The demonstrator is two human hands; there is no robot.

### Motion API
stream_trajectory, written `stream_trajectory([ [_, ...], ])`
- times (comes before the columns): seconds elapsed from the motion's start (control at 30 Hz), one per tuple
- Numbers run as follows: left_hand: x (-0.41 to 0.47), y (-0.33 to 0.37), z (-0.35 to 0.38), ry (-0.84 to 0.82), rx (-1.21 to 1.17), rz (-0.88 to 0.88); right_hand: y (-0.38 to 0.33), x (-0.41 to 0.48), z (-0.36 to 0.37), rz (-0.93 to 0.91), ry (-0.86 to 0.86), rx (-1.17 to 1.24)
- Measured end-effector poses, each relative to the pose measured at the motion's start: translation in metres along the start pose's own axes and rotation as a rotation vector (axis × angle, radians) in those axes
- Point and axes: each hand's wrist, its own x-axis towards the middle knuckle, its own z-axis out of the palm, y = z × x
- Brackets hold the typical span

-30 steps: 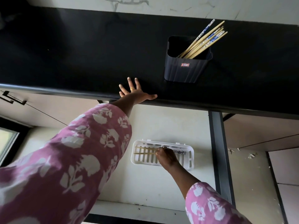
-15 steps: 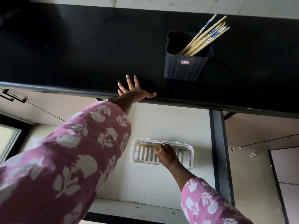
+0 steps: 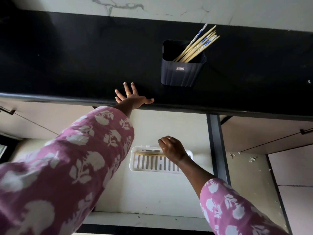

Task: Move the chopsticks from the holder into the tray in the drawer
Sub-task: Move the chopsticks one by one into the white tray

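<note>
A dark ribbed holder (image 3: pixel 179 74) stands on the black counter (image 3: pixel 76 56) with several wooden chopsticks (image 3: pixel 200 44) leaning out to the right, some patterned blue. Below it, a white slotted tray (image 3: pixel 149 167) lies in the open drawer (image 3: pixel 152 194). A pair of chopsticks (image 3: pixel 147 154) rests along the tray's far edge. My right hand (image 3: pixel 172 149) hovers just above the tray's far right part, fingers loosely curled, with nothing seen in it. My left hand (image 3: pixel 132 98) rests flat on the counter's front edge, fingers spread.
A dark vertical cabinet frame (image 3: pixel 217 146) borders the drawer on the right. Closed pale cabinet fronts (image 3: pixel 271 138) lie right and left of it. A marble wall (image 3: pixel 169 9) backs the counter. My left sleeve (image 3: pixel 67 167) covers the drawer's left side.
My right hand has let go of the chopsticks in the tray and lifted up and slightly away from them. My left hand has stayed on the counter edge.
</note>
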Motion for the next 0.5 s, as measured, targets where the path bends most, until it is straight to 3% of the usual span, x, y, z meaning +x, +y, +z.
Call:
stream_trajectory([
  [0.23, -0.004, 0.000, -0.004, -0.023, 0.003, 0.011, 0.060, 0.046, -0.059, 0.226, 0.405, 0.203],
  [0.33, -0.004, 0.001, -0.006, -0.037, 0.013, 0.001, 0.091, 0.070, -0.086, 0.116, 0.558, -0.056],
  [0.5, -0.004, 0.002, -0.006, -0.043, 0.020, -0.003, 0.131, 0.107, -0.131, 0.281, 0.751, -0.064],
])
